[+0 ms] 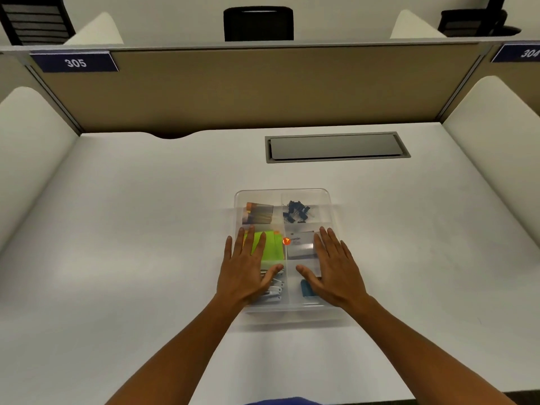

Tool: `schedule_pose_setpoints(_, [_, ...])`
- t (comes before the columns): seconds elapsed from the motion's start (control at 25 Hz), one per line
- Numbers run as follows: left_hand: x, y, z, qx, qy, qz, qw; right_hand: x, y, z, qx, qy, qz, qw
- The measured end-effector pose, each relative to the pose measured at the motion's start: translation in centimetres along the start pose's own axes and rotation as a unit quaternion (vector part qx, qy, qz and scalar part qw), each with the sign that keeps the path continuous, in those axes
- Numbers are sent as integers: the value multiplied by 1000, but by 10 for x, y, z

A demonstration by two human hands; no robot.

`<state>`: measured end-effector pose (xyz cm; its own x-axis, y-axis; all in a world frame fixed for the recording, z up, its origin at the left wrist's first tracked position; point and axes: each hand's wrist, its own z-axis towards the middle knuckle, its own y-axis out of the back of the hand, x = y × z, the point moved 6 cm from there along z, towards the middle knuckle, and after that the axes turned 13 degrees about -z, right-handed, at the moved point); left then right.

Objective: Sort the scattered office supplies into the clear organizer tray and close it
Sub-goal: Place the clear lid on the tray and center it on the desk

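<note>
Tray (327,197): clear plastic, divided into compartments, lying on the white desk (146,229) near its middle, long side running away from the person. A clear lid appears to lie over it; whether it is latched cannot be told.

Left hand (248,267): flat, fingers straight and slightly spread, palm down on the tray's left half, over the middle and near compartments.

Right hand (333,270): flat, fingers straight, palm down on the tray's right half, level with the left hand. The two hands are apart, thumbs pointing toward each other across the centre divider.

Contents, left column:
- far: brown and orange pack (258,213), beyond the left fingertips
- middle: green notes (271,249), partly under the left fingers
- near: white clips (274,289), partly under the left palm and thumb

Contents, right column:
- far: black binder clips (298,211), beyond the right fingertips
- middle: white box (301,245) with print and an orange dot, just left of the right fingers
- near: blue item (306,287), touching-close to the right thumb, partly hidden

Surroundings: grey cable hatch (336,147) set in the desk beyond the tray; tan partition (233,86) with a label reading 305 (75,62).
</note>
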<state>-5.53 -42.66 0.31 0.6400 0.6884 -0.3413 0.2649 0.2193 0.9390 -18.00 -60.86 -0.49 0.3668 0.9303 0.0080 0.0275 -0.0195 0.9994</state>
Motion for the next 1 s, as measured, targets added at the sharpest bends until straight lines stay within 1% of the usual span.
schedule_pose_setpoints(0.4, [-2,3,0,-8,2,-6,1000,0,2,0,-7,-12,16,1000])
schedule_pose_setpoints(0.76, [2,8,12,-20,-9,-17,1000,2,11,12,6,-15,17,1000])
schedule_pose_setpoints(1.0, [5,16,17,9,10,-3,1000,11,19,24,30,-1,0,1000])
